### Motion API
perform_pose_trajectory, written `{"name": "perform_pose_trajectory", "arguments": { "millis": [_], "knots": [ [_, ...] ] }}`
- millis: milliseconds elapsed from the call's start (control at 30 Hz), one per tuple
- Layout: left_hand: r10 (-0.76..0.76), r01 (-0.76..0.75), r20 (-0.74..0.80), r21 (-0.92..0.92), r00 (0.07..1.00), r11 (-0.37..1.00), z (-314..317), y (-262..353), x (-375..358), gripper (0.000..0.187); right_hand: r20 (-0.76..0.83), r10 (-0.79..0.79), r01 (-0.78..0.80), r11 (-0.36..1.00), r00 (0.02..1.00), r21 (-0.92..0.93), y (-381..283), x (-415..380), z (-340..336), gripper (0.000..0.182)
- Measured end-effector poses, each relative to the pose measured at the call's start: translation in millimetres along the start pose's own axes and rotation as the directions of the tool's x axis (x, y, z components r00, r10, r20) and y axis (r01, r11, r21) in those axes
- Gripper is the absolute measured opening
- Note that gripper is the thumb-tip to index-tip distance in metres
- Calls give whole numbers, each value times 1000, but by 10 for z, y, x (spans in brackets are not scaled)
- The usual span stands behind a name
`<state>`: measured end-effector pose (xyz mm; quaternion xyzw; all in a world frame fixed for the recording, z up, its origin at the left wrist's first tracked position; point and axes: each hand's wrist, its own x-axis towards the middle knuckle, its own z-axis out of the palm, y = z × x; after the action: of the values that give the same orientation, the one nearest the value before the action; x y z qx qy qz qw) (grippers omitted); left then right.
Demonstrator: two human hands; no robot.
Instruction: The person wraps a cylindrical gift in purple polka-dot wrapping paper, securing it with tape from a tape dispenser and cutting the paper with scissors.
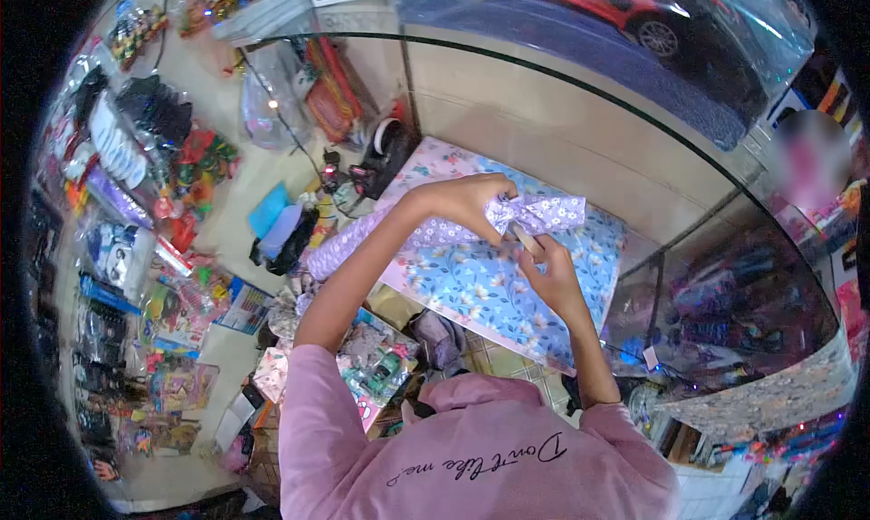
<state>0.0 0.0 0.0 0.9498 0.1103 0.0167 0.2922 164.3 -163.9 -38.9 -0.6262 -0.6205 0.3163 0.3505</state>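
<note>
A long bundle in lilac flower-patterned wrapping paper (350, 245) lies slantwise over the table, passing under my left forearm. My left hand (467, 203) is closed around its right part, where the paper is pinched into a neck. Beyond that grip, the paper's loose end (559, 212) fans out to the right. Just below the neck, my right hand (553, 273) pinches a small, pale, flat strip (526, 240) between thumb and fingers. What the strip is made of cannot be told. Whatever the paper wraps is hidden.
Blue floral sheeting (480, 289) covers the table under my hands. Behind it stands a glass-edged case, with a boxed red toy car (625, 8) above. Packed goods (186, 298) crowd the left side. A black bag (385, 158) sits at the table's far left corner.
</note>
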Motion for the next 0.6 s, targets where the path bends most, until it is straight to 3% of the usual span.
{"name": "perform_pose_trajectory", "arguments": {
  "millis": [67,167,267,400,500,600],
  "knots": [
    [66,-66,11,-37,998,997,34,-30,151,84,46,-26,23,998,999,66,216,-85,23,39],
    [60,-60,-7,-39,998,997,233,-99,460,82,-188,-289,304,951,939,54,542,-130,63,24],
    [74,-71,44,-48,996,996,420,-339,718,82,-205,-284,277,959,937,-62,671,-135,111,23],
    [124,-127,-38,-105,992,986,561,-639,845,83,-71,-109,97,982,991,-164,990,12,226,26],
    [133,-137,-31,-145,991,980,572,-815,850,85,-226,-176,134,973,958,-189,901,40,304,22],
    [81,-83,-22,-107,996,991,633,-852,837,85,-245,-178,150,981,953,-126,855,69,331,18]
  ]
}}
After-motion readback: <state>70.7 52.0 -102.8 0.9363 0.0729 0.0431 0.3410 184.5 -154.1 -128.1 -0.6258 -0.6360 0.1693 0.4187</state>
